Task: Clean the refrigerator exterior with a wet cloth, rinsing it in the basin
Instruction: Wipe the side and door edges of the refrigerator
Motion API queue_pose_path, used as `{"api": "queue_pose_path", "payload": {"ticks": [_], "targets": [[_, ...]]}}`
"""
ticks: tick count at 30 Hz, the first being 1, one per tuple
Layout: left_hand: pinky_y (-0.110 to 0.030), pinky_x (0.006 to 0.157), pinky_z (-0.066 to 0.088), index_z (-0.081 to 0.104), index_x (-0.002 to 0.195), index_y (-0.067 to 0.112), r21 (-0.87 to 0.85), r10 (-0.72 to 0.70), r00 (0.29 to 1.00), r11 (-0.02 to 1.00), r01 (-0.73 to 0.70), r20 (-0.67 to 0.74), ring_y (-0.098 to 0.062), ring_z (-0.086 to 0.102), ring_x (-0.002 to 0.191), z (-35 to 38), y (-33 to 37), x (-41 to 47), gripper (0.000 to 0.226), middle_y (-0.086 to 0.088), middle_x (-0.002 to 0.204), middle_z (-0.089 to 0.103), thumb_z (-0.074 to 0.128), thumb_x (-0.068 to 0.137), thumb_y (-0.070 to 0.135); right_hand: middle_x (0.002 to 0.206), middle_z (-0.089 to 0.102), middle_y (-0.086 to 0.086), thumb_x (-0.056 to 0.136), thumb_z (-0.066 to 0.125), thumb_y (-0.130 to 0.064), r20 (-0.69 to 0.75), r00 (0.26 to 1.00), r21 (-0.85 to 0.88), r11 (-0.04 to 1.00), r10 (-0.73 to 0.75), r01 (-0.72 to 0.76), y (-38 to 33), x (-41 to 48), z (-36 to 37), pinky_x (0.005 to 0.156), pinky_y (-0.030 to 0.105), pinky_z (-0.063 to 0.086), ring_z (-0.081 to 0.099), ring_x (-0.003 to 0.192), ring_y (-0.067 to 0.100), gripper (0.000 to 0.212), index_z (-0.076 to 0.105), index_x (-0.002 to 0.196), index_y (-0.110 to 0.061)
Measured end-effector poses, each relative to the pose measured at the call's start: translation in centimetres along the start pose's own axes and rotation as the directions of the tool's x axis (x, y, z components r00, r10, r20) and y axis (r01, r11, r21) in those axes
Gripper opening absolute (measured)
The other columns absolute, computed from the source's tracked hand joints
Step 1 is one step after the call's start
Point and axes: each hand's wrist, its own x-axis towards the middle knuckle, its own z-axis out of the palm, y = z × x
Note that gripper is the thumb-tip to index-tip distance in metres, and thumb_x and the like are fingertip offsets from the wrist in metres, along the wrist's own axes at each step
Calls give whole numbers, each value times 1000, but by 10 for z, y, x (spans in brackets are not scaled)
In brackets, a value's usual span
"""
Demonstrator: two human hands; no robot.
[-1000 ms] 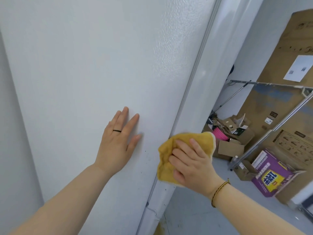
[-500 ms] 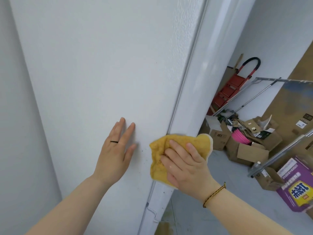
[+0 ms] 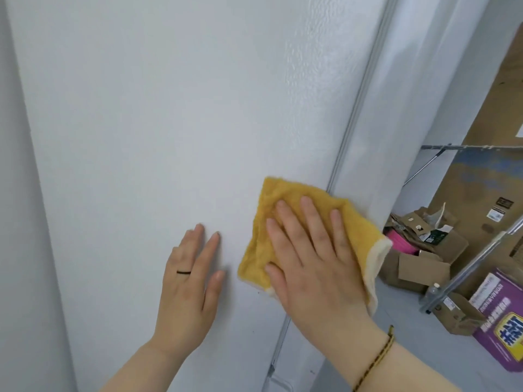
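Refrigerator (image 3: 169,108): the white, pebbled side panel fills most of the view. Its left edge meets a pale wall (image 3: 17,250). Its right edge is a grey seam (image 3: 359,108), where the door (image 3: 410,94) begins. Broad bare panel above and left of both hands.

Cloth (image 3: 285,193): yellow, flat on the panel, right side lapping over the seam, pale-hemmed corner hanging loose.

Right hand (image 3: 308,256): palm down on the cloth, fingers straight and spread, pressing it to the panel. Braided bracelet (image 3: 376,360) at the wrist.

Left hand (image 3: 189,287): just beside the cloth, not touching it. Flat on the panel, fingers straight, thin ring (image 3: 184,272).

Beyond the door, on the floor (image 3: 396,329): cardboard boxes (image 3: 421,267), a purple box (image 3: 501,321) and a slanting metal pole (image 3: 475,258).
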Motion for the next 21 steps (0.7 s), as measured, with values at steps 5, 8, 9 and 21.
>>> {"api": "queue_pose_path", "payload": {"ticks": [5,8,9,21], "targets": [[-19,112,-5,7,142,42,-54,85,992,994,-91,-97,3,-8,139,31,-22,-10,47,28,150,-11,11,96,51,146,30,11,80,31,-45,58,993,-148,983,-98,106,-9,-10,27,111,52,9,17,136,33,66,34,135,-8],[-14,110,-11,14,137,41,-70,119,977,989,-133,-177,9,-12,136,44,-29,-10,47,30,148,-10,8,93,56,144,39,12,79,31,-45,23,990,-156,978,-140,142,-17,-26,36,108,53,15,23,134,31,66,39,134,-8],[-13,109,-11,17,138,40,-59,136,969,987,-151,-205,10,-11,135,47,-32,-8,47,25,149,-4,10,93,55,143,41,12,78,30,-43,31,982,-176,966,-187,189,-22,-39,43,109,51,14,23,134,31,66,41,133,-8],[-14,107,-10,26,140,14,58,240,890,970,-236,-388,-19,13,132,65,-47,-9,52,-2,142,18,27,91,32,131,55,10,78,32,-49,-121,985,-366,928,-122,70,-1,-37,29,102,44,16,50,122,33,63,58,124,-13]]}}
